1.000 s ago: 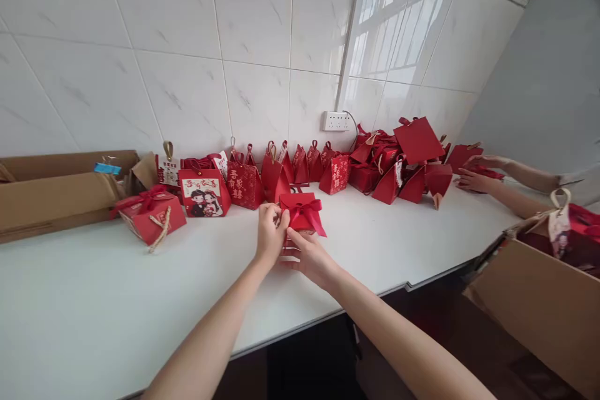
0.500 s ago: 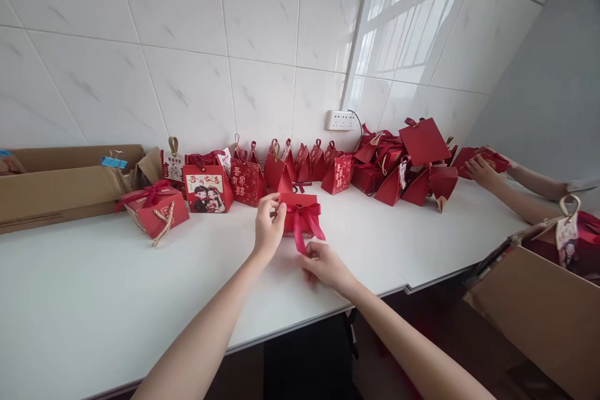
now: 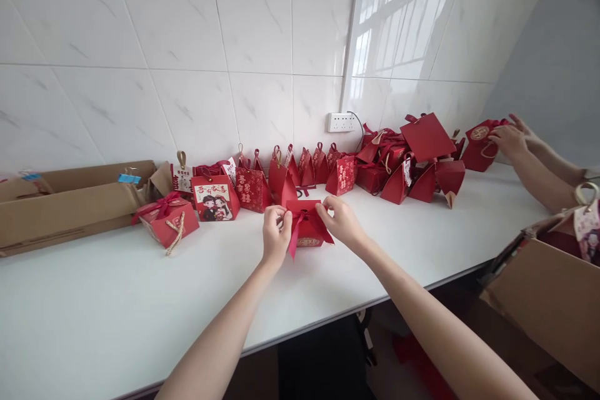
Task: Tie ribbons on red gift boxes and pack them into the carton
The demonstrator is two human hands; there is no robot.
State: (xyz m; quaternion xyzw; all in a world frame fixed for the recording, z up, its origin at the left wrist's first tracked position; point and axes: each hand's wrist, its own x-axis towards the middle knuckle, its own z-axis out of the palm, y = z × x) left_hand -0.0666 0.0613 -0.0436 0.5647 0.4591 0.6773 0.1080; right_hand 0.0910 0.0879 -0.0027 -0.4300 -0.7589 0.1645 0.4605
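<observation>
A small red gift box (image 3: 307, 228) with a red ribbon bow (image 3: 300, 225) stands on the white counter (image 3: 117, 300) in front of me. My left hand (image 3: 275, 236) pinches the bow's left side. On the box's right side, my right hand (image 3: 341, 220) pinches the bow as well. One ribbon tail hangs down the front of the box.
A row of red gift boxes (image 3: 281, 175) lines the tiled wall, with a heap of them (image 3: 407, 159) at the right. Long cardboard cartons (image 3: 65, 206) lie at the left. Another person's hands (image 3: 510, 137) hold a red box at far right. An open carton (image 3: 548, 300) stands at my right.
My right hand came up from the counter, where it held a ribbon tail, to the bow's right side. The other person lifted a red box higher at the right.
</observation>
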